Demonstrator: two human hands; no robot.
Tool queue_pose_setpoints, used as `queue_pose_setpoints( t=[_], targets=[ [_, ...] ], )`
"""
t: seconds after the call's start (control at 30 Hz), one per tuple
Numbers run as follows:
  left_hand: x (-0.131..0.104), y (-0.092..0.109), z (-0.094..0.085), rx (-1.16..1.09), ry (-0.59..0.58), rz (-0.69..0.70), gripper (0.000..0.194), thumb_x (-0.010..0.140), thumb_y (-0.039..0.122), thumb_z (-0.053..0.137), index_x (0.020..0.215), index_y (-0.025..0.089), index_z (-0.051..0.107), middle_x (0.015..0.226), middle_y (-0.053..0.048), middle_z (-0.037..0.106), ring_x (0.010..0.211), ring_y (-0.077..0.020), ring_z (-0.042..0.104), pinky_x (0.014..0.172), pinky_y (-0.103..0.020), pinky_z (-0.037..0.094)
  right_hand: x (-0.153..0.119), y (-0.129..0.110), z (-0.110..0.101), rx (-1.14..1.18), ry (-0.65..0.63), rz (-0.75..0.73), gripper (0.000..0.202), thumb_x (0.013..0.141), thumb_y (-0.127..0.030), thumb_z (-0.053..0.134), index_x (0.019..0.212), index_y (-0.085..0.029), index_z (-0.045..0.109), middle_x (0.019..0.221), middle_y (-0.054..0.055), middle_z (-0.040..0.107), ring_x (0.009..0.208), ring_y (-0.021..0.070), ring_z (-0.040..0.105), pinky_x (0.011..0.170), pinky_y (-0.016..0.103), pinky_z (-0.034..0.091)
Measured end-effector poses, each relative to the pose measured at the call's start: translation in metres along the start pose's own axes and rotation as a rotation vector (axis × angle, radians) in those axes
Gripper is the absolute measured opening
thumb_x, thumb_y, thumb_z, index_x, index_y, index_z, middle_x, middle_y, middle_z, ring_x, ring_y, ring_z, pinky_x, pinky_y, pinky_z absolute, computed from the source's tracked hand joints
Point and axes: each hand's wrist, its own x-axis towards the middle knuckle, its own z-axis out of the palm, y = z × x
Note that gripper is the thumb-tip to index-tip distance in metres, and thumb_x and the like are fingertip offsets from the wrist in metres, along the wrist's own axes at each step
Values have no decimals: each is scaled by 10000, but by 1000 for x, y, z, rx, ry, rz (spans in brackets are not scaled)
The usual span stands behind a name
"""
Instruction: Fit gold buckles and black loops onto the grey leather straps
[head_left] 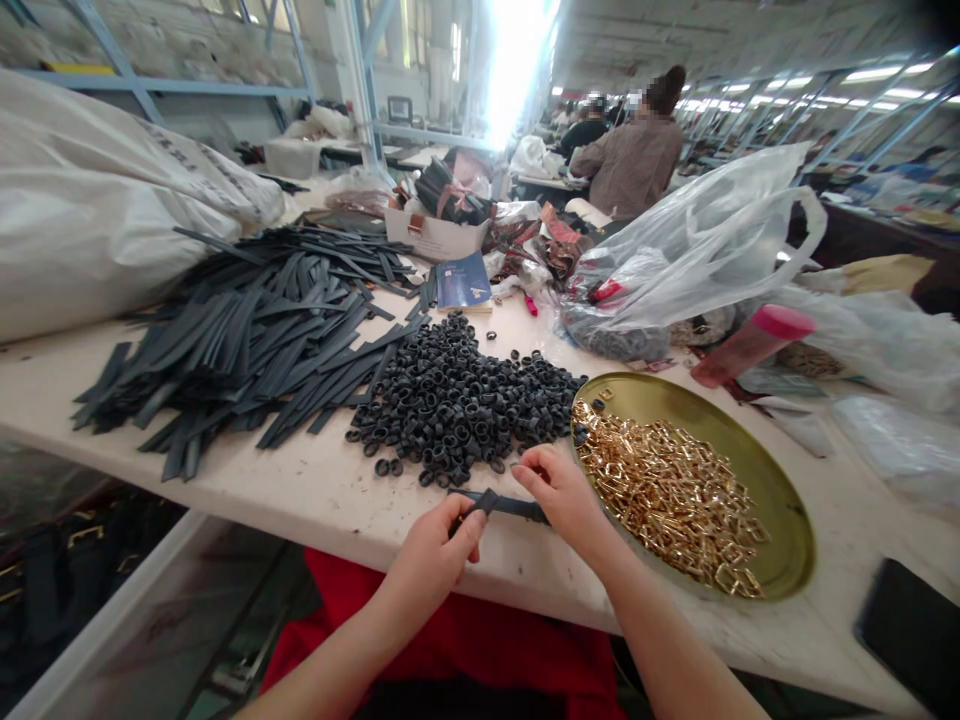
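Note:
A short black strap [517, 507] stretches between my hands just above the front edge of the table. My left hand [435, 545] pinches one end, where a piece of the strap stands up as if folded over. The other end runs into my right hand [561, 492], whose fingers are curled round it; thumb and forefinger come together above the strap. Just beyond my hands lies a heap of small black strap loops [465, 405]. To the right, a round gold-coloured tray [787, 520] holds a pile of gold buckles [667, 490].
Many loose black strips [255, 320] cover the left of the table. A white sack [97, 210] leans behind them. Further back are a blue booklet [463, 281], a clear plastic bag [697, 240] and a pink-capped bottle [750, 345]. A black phone [911, 630] lies at right.

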Motion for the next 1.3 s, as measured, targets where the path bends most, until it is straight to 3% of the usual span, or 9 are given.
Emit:
queue_pose_setpoints(
  t=[0.1, 0.23, 0.37, 0.53, 0.83, 0.97, 1.07, 1.17, 1.3],
  targets=[
    [-4, 11, 3, 105, 48, 83, 226, 828, 367, 395, 766, 187, 518, 550, 56, 477, 480, -95, 436, 481, -195, 324, -27, -14, 7, 635, -108, 217, 245, 790, -409, 513, 702, -181, 520, 607, -21, 505, 552, 112, 452, 558, 250, 373],
    [-14, 19, 5, 227, -65, 162, 234, 822, 305, 386, 722, 176, 554, 550, 45, 471, 541, -109, 453, 524, -206, 312, -52, -20, 16, 963, -29, 341, 281, 680, -415, 656, 695, -173, 515, 592, -44, 501, 527, 85, 440, 560, 234, 358],
    [-22, 19, 3, 243, -208, 91, 248, 805, 307, 388, 662, 173, 539, 489, 59, 454, 486, -100, 422, 493, -199, 297, -66, -15, 16, 941, -85, 363, 258, 675, -361, 677, 807, -168, 569, 587, -48, 537, 536, 86, 464, 589, 237, 355],
    [-28, 18, 4, 237, -309, 31, 275, 795, 336, 388, 674, 166, 567, 443, 65, 444, 447, -100, 420, 464, -198, 292, -76, -15, 15, 854, -179, 353, 229, 682, -352, 662, 771, -146, 619, 557, -40, 543, 537, 93, 467, 589, 242, 356],
    [-40, 11, 6, -20, -186, 146, 213, 742, 138, 424, 948, 164, 472, 691, 34, 567, 631, -104, 504, 621, -213, 388, -87, -30, 25, 913, -107, 356, 249, 691, -379, 662, 808, -169, 597, 628, -34, 575, 581, 99, 501, 622, 243, 397],
    [-37, 7, 3, -51, -192, 95, 173, 759, 156, 416, 931, 171, 430, 637, 44, 561, 534, -92, 493, 534, -198, 377, -88, -33, 26, 1055, -101, 387, 379, 739, -520, 548, 809, -154, 620, 713, 24, 614, 620, 132, 533, 643, 288, 436],
    [-33, 3, 2, -6, -155, 50, 180, 769, 214, 451, 943, 183, 416, 580, 66, 540, 470, -87, 466, 488, -191, 350, -87, -29, 27, 1082, -82, 431, 353, 747, -497, 556, 833, -161, 619, 702, 11, 594, 589, 109, 497, 631, 266, 426],
    [-30, 1, 0, 83, -100, 64, 168, 768, 262, 487, 910, 189, 435, 596, 55, 577, 509, -102, 496, 506, -199, 346, -86, -26, 30, 1034, -168, 473, 335, 728, -462, 604, 921, -189, 590, 685, -14, 562, 598, 103, 479, 610, 234, 392],
    [-28, 3, -3, 188, -101, 61, 143, 756, 317, 518, 781, 178, 499, 651, 20, 625, 600, -132, 547, 547, -214, 368, -86, -24, 33, 1125, -323, 528, 345, 695, -494, 625, 790, -167, 564, 602, -28, 494, 523, 90, 418, 537, 218, 337]
  ],
)
